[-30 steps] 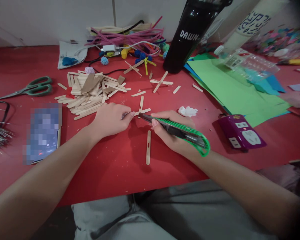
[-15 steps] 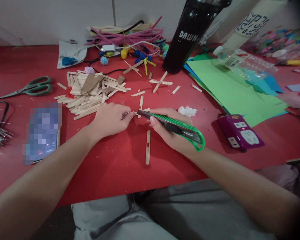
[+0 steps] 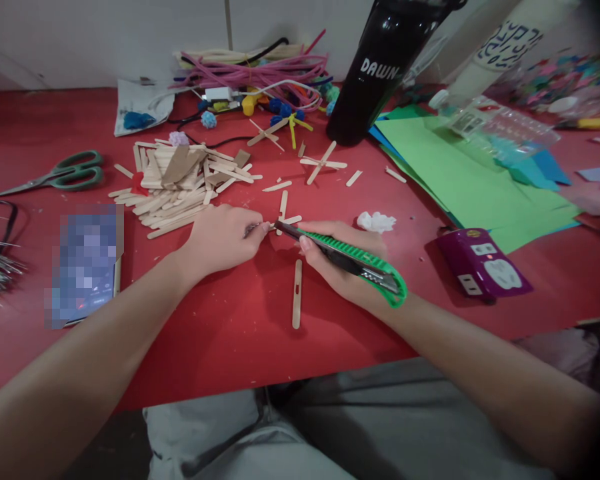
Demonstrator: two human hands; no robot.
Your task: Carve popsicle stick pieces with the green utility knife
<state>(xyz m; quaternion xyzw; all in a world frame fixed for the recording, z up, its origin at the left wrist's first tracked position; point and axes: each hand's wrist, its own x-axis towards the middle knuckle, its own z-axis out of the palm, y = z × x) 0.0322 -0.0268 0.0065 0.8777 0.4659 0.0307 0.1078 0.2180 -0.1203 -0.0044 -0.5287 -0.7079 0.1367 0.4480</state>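
Observation:
My right hand [image 3: 347, 257] is closed round a green and black utility knife [image 3: 353, 257], its dark blade end pointing left. The tip meets a small pale wooden piece at the fingertips of my left hand [image 3: 227, 237]. That left hand is closed in a pinch; most of what it grips is hidden, and something dark and shiny shows beside the thumb. Just behind the tip lies a notched craft stick [image 3: 283, 202], with another stick [image 3: 293, 219] beside it. Nearer the table edge is a craft stick with a slot cut in its middle [image 3: 297, 303].
A pile of craft sticks [image 3: 175, 190] lies behind my left hand, with green-handled scissors [image 3: 75, 175] and a phone [image 3: 87, 267] further left. A black bottle [image 3: 380, 80] stands at the back. Green paper [image 3: 470, 167] and a purple power socket [image 3: 483, 263] are at right.
The knife's handle end has dipped slightly toward me and left, while its tip stays at the left fingertips. My left hand barely shifts.

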